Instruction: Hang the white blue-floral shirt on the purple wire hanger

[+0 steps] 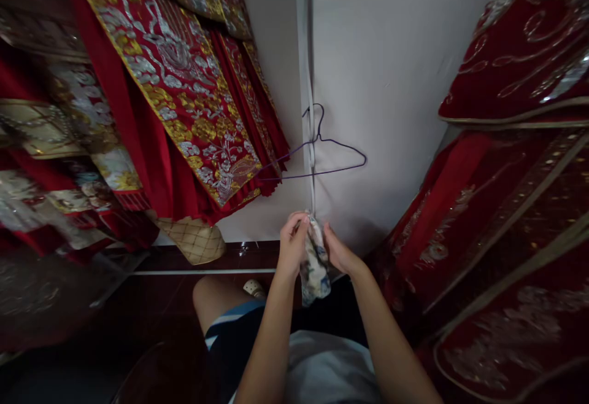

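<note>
A patterned cloth (315, 269), pale with blue and dark marks, hangs bunched between my hands, low in the middle of the head view. The fingers of my left hand (293, 239) are closed on its upper left edge. At its right side is my right hand (339, 249), thumb up and fingers partly hidden behind the cloth; whether they grip it is unclear. Just above, a pale strap (312, 198) runs down to the cloth. A thin dark purple hanger (340, 142) hangs by this strap, its left end overlapping the red garments.
Red garments with gold and silver embroidery (184, 85) hang at the left. More red beaded garments (519, 66) fill the right side. Behind the hanger stands a pale wall (381, 54). A metal bar (202, 272) crosses low, near a cream clog (253, 288).
</note>
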Demonstrator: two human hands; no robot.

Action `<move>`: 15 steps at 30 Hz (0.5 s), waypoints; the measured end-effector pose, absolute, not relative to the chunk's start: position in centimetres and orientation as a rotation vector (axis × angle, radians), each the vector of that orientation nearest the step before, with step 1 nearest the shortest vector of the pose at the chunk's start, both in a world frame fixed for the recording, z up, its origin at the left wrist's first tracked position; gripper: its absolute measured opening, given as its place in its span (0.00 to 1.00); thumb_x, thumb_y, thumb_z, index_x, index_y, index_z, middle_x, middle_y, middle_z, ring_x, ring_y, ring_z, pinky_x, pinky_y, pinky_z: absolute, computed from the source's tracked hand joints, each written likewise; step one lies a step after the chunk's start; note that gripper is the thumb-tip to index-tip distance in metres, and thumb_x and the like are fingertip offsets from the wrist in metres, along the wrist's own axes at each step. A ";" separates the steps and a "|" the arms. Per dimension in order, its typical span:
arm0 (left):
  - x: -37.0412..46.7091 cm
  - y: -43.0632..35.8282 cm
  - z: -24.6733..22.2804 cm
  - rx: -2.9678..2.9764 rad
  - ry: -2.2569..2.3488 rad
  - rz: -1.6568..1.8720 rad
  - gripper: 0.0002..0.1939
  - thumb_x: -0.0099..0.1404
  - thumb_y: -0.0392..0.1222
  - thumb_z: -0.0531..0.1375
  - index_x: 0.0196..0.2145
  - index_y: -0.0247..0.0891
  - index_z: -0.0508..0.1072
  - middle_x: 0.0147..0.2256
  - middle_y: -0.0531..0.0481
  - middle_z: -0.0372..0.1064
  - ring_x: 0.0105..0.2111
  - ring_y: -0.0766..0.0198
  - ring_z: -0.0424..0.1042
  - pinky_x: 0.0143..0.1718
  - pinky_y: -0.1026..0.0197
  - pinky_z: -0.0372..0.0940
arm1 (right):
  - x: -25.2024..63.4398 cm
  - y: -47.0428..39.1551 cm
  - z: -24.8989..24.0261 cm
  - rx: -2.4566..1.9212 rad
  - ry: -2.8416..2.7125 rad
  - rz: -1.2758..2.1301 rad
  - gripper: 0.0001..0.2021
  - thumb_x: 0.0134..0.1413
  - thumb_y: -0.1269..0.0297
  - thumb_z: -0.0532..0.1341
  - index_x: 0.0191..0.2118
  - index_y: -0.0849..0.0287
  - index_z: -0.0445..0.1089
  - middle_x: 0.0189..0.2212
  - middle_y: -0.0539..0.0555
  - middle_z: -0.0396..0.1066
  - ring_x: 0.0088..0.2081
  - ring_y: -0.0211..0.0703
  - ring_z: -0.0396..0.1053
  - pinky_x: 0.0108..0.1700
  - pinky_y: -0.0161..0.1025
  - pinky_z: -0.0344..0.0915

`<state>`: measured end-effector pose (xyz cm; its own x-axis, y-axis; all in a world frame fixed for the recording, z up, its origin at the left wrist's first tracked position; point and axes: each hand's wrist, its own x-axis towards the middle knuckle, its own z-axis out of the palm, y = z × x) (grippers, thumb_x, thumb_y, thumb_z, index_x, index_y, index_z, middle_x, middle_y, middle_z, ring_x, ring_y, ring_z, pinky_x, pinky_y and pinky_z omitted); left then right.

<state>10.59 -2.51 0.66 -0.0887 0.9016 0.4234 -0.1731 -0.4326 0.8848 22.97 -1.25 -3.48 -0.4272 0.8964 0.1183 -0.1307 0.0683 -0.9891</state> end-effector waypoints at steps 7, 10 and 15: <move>7.3 -4.2 -4.3 1.482 0.922 1.216 0.30 0.68 0.63 0.50 0.46 0.36 0.77 0.48 0.41 0.74 0.52 0.52 0.69 0.57 0.52 0.61 | 26.2 -3.2 1.3 -0.925 -1.764 1.627 0.21 0.38 0.53 0.72 0.34 0.62 0.72 0.27 0.49 0.71 0.27 0.37 0.65 0.30 0.33 0.63; 5.1 -5.6 -7.5 1.783 1.008 0.825 0.26 0.64 0.61 0.57 0.44 0.36 0.78 0.43 0.43 0.76 0.45 0.52 0.72 0.52 0.55 0.64 | 28.1 -1.5 3.7 -1.004 -1.817 1.430 0.16 0.39 0.56 0.71 0.29 0.64 0.72 0.22 0.48 0.69 0.24 0.35 0.62 0.26 0.32 0.59; -0.2 -4.8 -7.3 1.867 1.257 0.902 0.10 0.58 0.49 0.65 0.30 0.41 0.79 0.29 0.48 0.77 0.29 0.57 0.73 0.37 0.60 0.67 | 29.5 4.3 5.9 -0.996 -1.781 0.912 0.14 0.37 0.60 0.70 0.32 0.63 0.75 0.27 0.50 0.73 0.28 0.40 0.67 0.31 0.34 0.63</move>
<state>-0.23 -4.82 -7.31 0.2858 0.9446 0.1616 0.4561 -0.2824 0.8439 29.55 4.28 5.94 -0.2955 0.8952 0.3337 0.2524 0.4100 -0.8765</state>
